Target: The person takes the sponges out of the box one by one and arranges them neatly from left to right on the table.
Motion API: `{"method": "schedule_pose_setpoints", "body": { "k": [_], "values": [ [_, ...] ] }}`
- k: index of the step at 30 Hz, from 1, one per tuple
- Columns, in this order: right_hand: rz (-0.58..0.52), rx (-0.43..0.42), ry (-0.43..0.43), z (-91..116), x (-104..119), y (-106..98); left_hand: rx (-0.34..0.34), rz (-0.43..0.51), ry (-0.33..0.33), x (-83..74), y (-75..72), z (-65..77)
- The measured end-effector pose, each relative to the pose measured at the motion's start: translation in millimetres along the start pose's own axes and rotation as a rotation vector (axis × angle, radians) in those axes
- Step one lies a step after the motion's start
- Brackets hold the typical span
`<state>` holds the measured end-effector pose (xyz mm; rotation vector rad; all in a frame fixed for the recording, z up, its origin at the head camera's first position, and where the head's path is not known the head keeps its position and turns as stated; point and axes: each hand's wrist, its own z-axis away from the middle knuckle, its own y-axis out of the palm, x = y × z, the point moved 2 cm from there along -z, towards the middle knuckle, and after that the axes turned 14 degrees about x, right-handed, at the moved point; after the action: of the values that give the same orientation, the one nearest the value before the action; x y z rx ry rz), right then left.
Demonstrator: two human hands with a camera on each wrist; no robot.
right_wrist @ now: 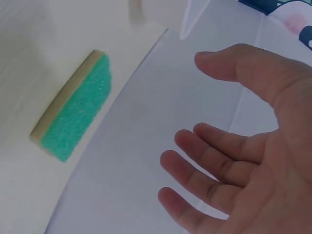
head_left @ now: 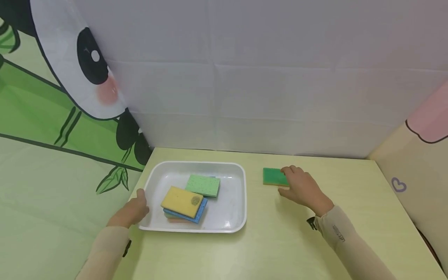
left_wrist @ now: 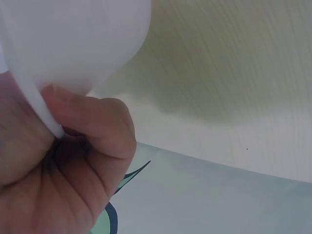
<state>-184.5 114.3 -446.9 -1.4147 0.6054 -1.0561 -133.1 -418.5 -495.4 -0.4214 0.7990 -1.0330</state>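
My left hand [head_left: 130, 210] grips the rim of a white plastic tray [head_left: 229, 214] at its left side. In the left wrist view, the fingers curl round the tray's edge. To the right of the tray lies a sponge [head_left: 273, 176] on the table, green on top with a yellowish layer beneath. Over its right end in the head view is my right hand [head_left: 303, 189], thumb and fingers spread. The right wrist view shows a gap between that hand and the green sponge [right_wrist: 78, 107], and nothing is held.
Inside the tray, a yellow sponge [head_left: 180, 201] with a dark spot lies on a blue sponge [head_left: 201, 212], with others partly hidden below. A light green sponge [head_left: 203, 185] sits behind them. The pale table [head_left: 259, 252] meets a white sheet [head_left: 266, 116] at its back edge.
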Motion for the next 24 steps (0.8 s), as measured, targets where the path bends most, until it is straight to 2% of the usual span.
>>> {"method": "schedule_pose_setpoints", "body": {
  "k": [12,24],
  "values": [
    [0.068,-0.080,-0.034,38.2,22.5,-11.2,0.002,0.006,-0.019,-1.2,2.1,-2.9],
    [0.058,-0.107,-0.040,42.3,21.5,-13.0,-0.002,0.007,-0.023,-6.0,3.3,-3.5]
  ]
}}
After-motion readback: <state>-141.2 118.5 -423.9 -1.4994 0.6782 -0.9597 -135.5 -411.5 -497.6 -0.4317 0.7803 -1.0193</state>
